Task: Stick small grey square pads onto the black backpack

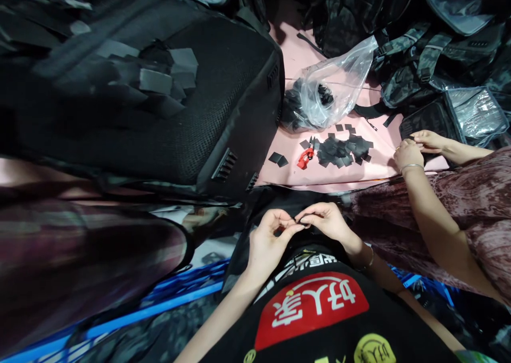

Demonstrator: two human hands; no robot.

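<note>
My left hand [275, 238] and my right hand [329, 222] meet low in front of my apron, both in a pinch. Between the fingertips is a small black piece [302, 222], mostly covered, so its kind does not show. Just beyond my hands, on the pink table [287, 176], lies a loose pile of small black squares [343, 150]. Red-handled scissors [305, 158] rest at the pile's left side, near a couple of separate black squares [278, 159].
A big black mesh-sided bag [223, 97] fills the left, with dark flat pieces [159, 78] on top. Behind the pile stands a clear plastic bag [331, 94] with black parts. At the right, another person's hands [415, 147] work beside camouflage backpacks [419, 54].
</note>
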